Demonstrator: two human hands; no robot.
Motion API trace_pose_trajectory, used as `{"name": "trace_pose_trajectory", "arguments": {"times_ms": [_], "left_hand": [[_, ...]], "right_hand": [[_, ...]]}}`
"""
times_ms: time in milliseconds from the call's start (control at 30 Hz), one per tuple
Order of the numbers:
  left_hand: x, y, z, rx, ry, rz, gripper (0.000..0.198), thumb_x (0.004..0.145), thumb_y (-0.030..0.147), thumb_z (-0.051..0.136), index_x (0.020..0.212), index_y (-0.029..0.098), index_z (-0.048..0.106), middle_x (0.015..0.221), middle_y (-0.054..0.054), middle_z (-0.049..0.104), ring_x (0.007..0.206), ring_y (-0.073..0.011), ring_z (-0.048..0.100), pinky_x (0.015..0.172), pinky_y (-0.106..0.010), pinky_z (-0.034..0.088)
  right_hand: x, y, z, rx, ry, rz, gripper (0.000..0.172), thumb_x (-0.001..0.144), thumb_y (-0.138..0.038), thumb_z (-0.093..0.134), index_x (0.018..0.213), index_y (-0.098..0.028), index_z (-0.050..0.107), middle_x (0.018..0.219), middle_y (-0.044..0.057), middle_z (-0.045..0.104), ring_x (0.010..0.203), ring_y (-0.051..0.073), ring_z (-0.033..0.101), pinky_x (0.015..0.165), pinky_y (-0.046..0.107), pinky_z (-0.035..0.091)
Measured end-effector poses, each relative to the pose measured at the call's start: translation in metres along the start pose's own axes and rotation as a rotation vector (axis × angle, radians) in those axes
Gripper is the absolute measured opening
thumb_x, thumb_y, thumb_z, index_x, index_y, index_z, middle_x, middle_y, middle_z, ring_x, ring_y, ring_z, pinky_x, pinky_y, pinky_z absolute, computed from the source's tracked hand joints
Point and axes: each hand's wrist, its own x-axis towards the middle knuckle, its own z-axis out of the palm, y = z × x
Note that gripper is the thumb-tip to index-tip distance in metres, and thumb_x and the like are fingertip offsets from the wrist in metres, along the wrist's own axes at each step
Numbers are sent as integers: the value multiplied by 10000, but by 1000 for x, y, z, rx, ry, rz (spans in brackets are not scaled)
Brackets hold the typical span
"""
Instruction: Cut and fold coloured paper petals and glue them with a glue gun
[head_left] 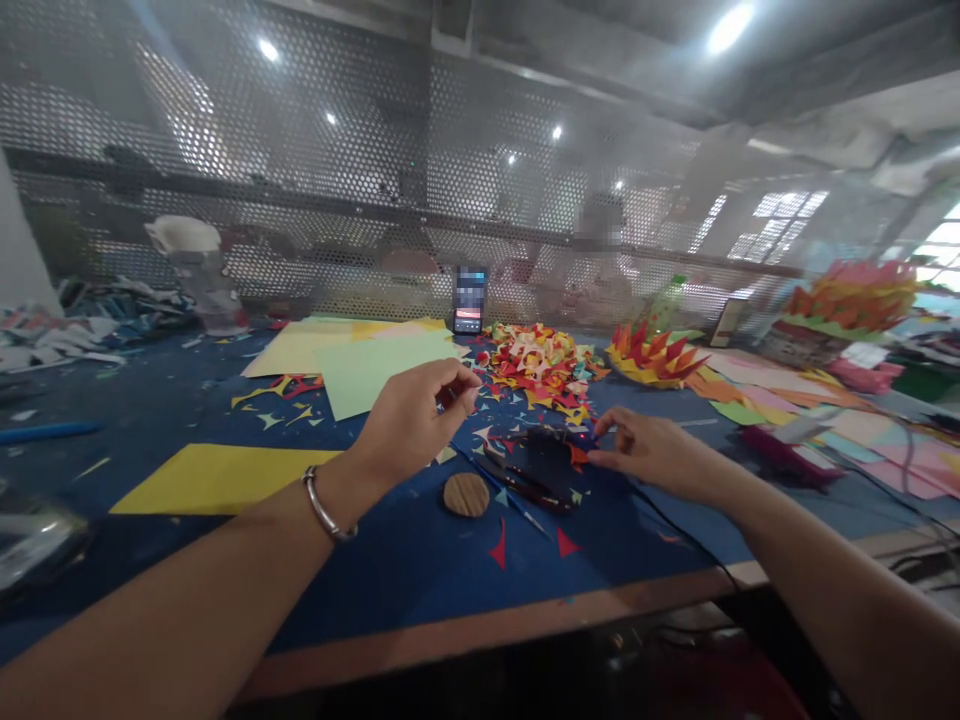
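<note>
My left hand [416, 415], with a metal bangle at its wrist, is raised over the mat. Its thumb and index finger are pinched; whatever may be between them is too small to make out. My right hand [645, 450] hovers low at the right, thumb and fingers curved but apart. Close by its fingertips lies a dark corded tool with a tiny red light [583, 435]. In front of the hands lie dark-handled pliers or scissors [529, 482], a thin blue stick [529, 515] and a round wooden disc [466, 495]. Red paper scraps [499, 545] are nearby.
Pale green sheets [367, 365] and a yellow strip [225, 475] lie left. A heap of folded paper pieces [540, 360] is behind the hands, near a propped phone [469, 300]. A spiky paper piece [652, 357] and a purple object [791, 450] are right. Perforated metal backs the table.
</note>
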Motion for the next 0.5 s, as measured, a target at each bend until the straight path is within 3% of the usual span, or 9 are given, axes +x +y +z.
{"name": "trace_pose_trajectory", "arguments": {"times_ms": [67, 167, 300, 400, 500], "left_hand": [[0, 0, -1, -3, -9, -10, 110, 864, 234, 551, 903, 198, 647, 770, 4, 688, 669, -112, 615, 629, -235, 466], [0, -1, -2, -11, -13, -26, 112, 863, 239, 555, 908, 199, 649, 766, 8, 689, 665, -106, 617, 636, -233, 472], [0, -2, -4, -5, 4, -40, 110, 857, 232, 557, 907, 197, 649, 742, 11, 692, 663, -108, 618, 631, -234, 471], [2, -3, -6, 3, 34, -49, 120, 860, 224, 545, 906, 193, 651, 734, 8, 693, 654, -111, 617, 615, -230, 467], [4, -4, -8, 28, 65, -70, 132, 857, 234, 543, 912, 190, 655, 758, -1, 691, 663, -115, 613, 621, -238, 468]], "right_hand": [[-1, -4, 8, 39, -8, -27, 424, 806, -487, 584, 1080, -176, 495, 679, -12, 599, 600, 173, 561, 537, 264, 350], [2, -4, 14, 55, 28, -64, 328, 800, -394, 580, 1032, -187, 477, 650, -32, 564, 565, 154, 536, 527, 252, 339], [10, 7, 8, 1, 101, -37, 260, 786, -356, 569, 976, -199, 484, 628, -42, 549, 558, 153, 534, 543, 253, 342], [10, 13, 1, -83, 49, 12, 261, 790, -362, 572, 977, -194, 501, 668, -14, 592, 597, 173, 569, 553, 263, 344], [3, 3, -3, -197, 38, 59, 248, 803, -380, 571, 969, -199, 534, 769, 32, 645, 672, 210, 604, 552, 276, 328]]}}
